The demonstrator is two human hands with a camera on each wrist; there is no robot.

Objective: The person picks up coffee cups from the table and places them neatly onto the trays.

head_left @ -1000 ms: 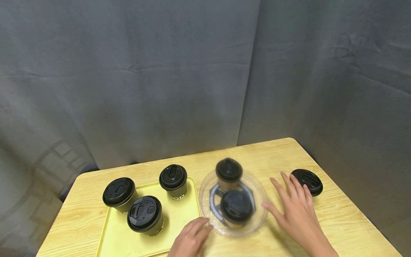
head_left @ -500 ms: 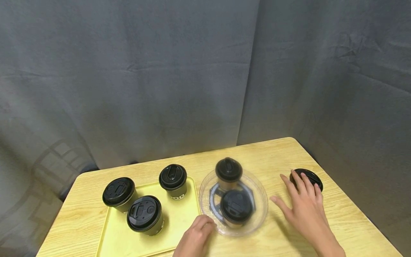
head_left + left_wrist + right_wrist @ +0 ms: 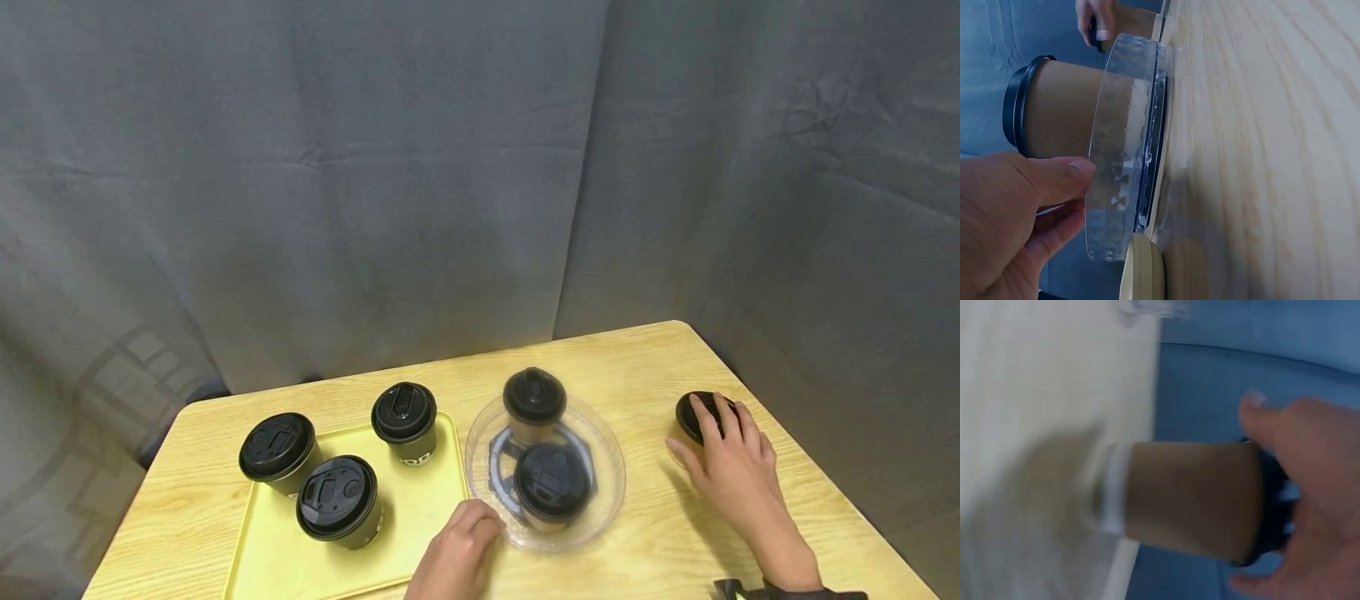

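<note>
My left hand [image 3: 457,546] pinches the near left rim of a clear round plastic tray [image 3: 609,525], thumb and fingertips at its wall in the left wrist view. Two tan paper coffee cups with black lids stand in it, the back cup [image 3: 535,396] smaller and the front cup [image 3: 552,481] wider. At the right, my right hand [image 3: 738,471] spans another lidded paper coffee cup [image 3: 1191,497] from above. Its thumb and fingers straddle the black lid [image 3: 696,414], gripping around it. The right wrist view is blurred.
A yellow tray [image 3: 420,508] lies at the left. Three dark lidded cups are on it: the far left cup [image 3: 279,450], the front cup [image 3: 339,500] and the back cup [image 3: 405,421]. The table's right edge runs close beside my right hand. Grey curtain [image 3: 375,208] hangs behind.
My right hand has moved right and closed over the lid of the right cup, which has shifted slightly left. My left hand has moved slightly right and drawn its fingers together at the clear tray's rim.
</note>
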